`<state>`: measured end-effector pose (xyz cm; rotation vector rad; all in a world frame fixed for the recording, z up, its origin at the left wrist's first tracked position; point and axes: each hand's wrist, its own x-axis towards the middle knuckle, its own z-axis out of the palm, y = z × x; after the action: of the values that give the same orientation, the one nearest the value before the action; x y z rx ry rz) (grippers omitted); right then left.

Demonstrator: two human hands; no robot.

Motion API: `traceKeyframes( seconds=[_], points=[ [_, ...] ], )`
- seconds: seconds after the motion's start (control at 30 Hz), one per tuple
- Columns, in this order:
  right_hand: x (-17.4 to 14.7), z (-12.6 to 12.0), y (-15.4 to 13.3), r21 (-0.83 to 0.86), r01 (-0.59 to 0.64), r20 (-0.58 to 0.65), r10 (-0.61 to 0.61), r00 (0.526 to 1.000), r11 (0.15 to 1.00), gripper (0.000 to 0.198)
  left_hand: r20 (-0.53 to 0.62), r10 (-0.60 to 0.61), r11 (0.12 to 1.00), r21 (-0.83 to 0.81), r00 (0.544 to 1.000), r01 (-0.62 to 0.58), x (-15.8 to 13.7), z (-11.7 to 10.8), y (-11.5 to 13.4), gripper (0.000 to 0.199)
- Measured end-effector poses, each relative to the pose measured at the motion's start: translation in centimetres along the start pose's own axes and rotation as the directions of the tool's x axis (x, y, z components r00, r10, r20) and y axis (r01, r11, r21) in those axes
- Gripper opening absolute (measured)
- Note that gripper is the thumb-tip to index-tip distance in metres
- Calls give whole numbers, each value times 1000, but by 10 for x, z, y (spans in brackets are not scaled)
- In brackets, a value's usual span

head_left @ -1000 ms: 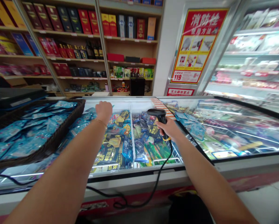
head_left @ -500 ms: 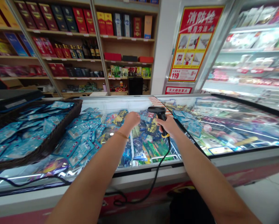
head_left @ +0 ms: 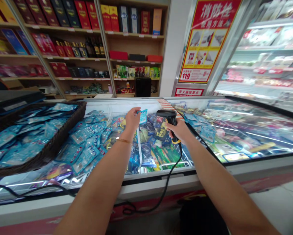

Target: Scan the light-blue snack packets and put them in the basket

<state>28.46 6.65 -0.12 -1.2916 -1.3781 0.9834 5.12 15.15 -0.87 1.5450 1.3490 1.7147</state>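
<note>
Between the fingertips of my left hand (head_left: pixel 132 120) is a small blue packet (head_left: pixel 142 117), held up over the freezer. My right hand (head_left: pixel 177 130) is wrapped round the grip of a black and yellow barcode scanner (head_left: pixel 166 114). The scanner's head points left, toward the packet, with a gap between them. Its black cord (head_left: pixel 169 176) hangs from the grip over the freezer's front edge. Similar blue packets (head_left: pixel 87 138) lie in a heap on the glass at the left. More of them (head_left: pixel 202 125) lie on the glass right of the scanner.
A dark woven basket (head_left: pixel 71 133) full of blue packets stands at the left. The chest freezer (head_left: pixel 158 181) holds bagged goods in wire baskets. Behind are shelves (head_left: pixel 134 36) of boxes and bottles, a red poster (head_left: pixel 210 39) and a lit display cooler (head_left: pixel 266 62).
My left hand has turned and risen slightly, and the blue packet in it now shows clearly. The scanner stays in my right hand, nearly in place. The view has shifted slightly.
</note>
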Motion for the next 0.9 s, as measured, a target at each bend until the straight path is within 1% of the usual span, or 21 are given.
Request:
traceKeyframes(
  seconds=[0.1, 0.17, 0.23, 0.27, 0.33, 0.43, 0.53, 0.63, 0.77, 0.9],
  points=[
    [-2, 1, 0, -9, 4, 9, -4, 1000, 1000, 29, 30, -10, 999, 43, 1000, 8, 1, -1, -9, 30],
    [-3, 1, -1, -9, -2, 8, 2, 1000, 1000, 29, 83, -24, 997, 81, 996, 17, 1, 0, -17, 31],
    [-5, 2, -2, -17, -11, 9, 12, 1000, 1000, 28, 144, -67, 993, 107, 987, 52, 1, 1, -23, 23],
    [-5, 3, -3, -23, -16, 10, 16, 1000, 1000, 28, 154, -90, 992, 107, 984, 74, 1, 2, -25, 17],
    [-7, 4, -4, -36, -19, 13, 20, 1000, 999, 27, 118, -129, 990, 74, 984, 121, 0, 3, -26, 9],
    [-8, 5, -5, -57, -8, 10, 9, 1000, 998, 24, 59, -206, 978, -28, 977, 208, -2, 4, -26, 5],
    [-10, 5, -5, -78, 10, 16, -9, 1000, 997, 22, 59, -279, 952, -113, 958, 284, -2, 3, -26, 5],
    [-14, 5, -8, -117, 28, 55, -22, 998, 993, 21, 56, -297, 940, -156, 953, 302, -2, 1, -28, 5],
    [-19, 8, -14, -211, 19, 78, -3, 997, 977, 17, 53, -294, 943, -150, 954, 298, -3, 1, -29, 7],
    [-20, 10, -14, -229, 10, 92, 11, 996, 973, 16, 48, -297, 939, -165, 954, 301, -4, 1, -25, 8]
  ],
)
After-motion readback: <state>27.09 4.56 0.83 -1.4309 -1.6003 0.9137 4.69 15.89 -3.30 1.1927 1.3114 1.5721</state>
